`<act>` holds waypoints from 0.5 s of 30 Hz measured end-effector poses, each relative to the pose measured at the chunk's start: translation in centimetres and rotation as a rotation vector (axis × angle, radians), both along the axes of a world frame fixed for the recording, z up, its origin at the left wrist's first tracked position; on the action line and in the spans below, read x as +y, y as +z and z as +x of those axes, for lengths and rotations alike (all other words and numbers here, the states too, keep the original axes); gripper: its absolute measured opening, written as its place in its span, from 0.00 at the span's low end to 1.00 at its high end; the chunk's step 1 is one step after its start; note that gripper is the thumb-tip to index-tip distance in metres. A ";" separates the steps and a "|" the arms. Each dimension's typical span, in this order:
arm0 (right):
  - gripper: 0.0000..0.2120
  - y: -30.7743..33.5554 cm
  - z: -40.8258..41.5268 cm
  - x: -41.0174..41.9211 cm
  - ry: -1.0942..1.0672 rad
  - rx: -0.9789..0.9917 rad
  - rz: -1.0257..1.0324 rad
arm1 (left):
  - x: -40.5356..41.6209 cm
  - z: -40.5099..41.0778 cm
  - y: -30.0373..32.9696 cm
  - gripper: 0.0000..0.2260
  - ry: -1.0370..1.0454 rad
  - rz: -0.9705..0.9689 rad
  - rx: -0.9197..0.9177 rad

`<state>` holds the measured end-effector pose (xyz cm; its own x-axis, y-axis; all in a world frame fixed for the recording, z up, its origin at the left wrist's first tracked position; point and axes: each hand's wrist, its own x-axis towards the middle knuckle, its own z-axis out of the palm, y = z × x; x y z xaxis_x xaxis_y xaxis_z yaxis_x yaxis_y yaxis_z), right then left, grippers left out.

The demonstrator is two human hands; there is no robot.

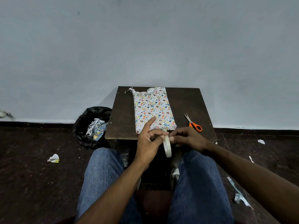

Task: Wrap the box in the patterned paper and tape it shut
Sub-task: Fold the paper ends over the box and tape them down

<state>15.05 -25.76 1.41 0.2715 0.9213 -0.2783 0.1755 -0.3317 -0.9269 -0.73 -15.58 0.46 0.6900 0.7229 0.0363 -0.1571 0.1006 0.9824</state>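
Note:
The box [152, 109] lies lengthwise on the small dark table [186, 101], covered in white patterned paper, with a ragged paper end at its far side. A roll of pale tape [167, 147] hangs just in front of the table's near edge. My left hand [148, 143] holds the roll with its thumb and middle fingers, the index finger pointing up over the box. My right hand [186, 139] pinches at the top of the roll, fingertips against the tape.
Orange-handled scissors [193, 122] lie on the table right of the box. A black bin [92, 126] with paper scraps stands left of the table. Paper scraps [53, 158] lie on the dark floor on both sides. My knees are under the hands.

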 end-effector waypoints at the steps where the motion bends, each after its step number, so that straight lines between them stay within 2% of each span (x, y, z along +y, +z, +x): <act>1: 0.12 -0.3 -0.8 0.1 -0.005 0.026 0.042 | 0.0 0.1 0.1 0.29 0.003 -0.014 -0.011; 2: 0.14 -0.7 -1.3 0.3 -0.026 0.045 0.082 | -0.1 0.1 0.1 0.30 0.009 -0.027 -0.021; 5: 0.09 -1.2 -2.2 0.7 -0.069 0.090 0.166 | 0.0 0.0 0.0 0.30 0.047 -0.033 -0.022; 8: 0.07 -1.2 -2.8 1.1 -0.132 0.056 0.195 | 0.3 -0.3 0.0 0.31 0.063 0.013 -0.019; 11: 0.08 -1.3 -3.4 1.8 -0.231 -0.102 0.214 | 0.3 -0.3 -0.3 0.32 0.107 0.075 -0.014; 15: 0.13 -2.0 -4.0 2.4 -0.336 -0.450 0.206 | -0.3 -0.1 -0.7 0.31 0.207 0.107 -0.032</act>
